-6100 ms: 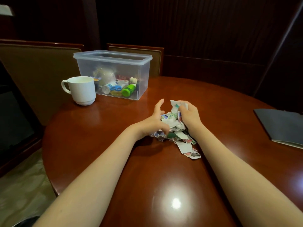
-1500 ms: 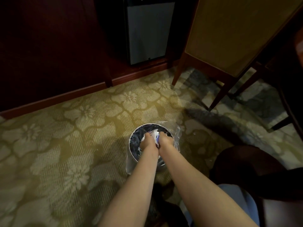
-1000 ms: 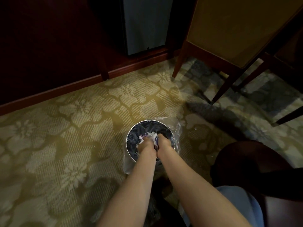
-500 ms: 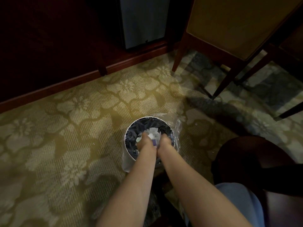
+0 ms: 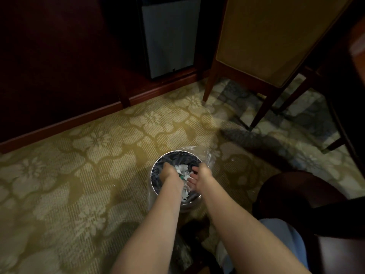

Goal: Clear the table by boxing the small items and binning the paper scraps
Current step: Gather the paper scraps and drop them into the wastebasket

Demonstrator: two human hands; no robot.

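Observation:
A small round bin [image 5: 158, 165] with a clear plastic liner stands on the patterned carpet below me. Both my hands hover over its mouth. My left hand [image 5: 167, 172] and my right hand [image 5: 201, 175] have parted, fingers spread, palms turned towards each other. Torn paper scraps [image 5: 182, 169], white with bits of green and blue, lie loose between the hands and fall into the bin. The table and the box of small items are out of view.
An upholstered chair [image 5: 266, 46] with wooden legs stands at the upper right. A grey panel [image 5: 169, 36] sits in dark wood furniture along the wall. A dark round seat [image 5: 296, 194] is at my right, next to my knee.
I turned from the table to the floor bin carrying the scraps pressed between both hands. In the last half second the hands moved apart and the scraps dropped loose into the bin.

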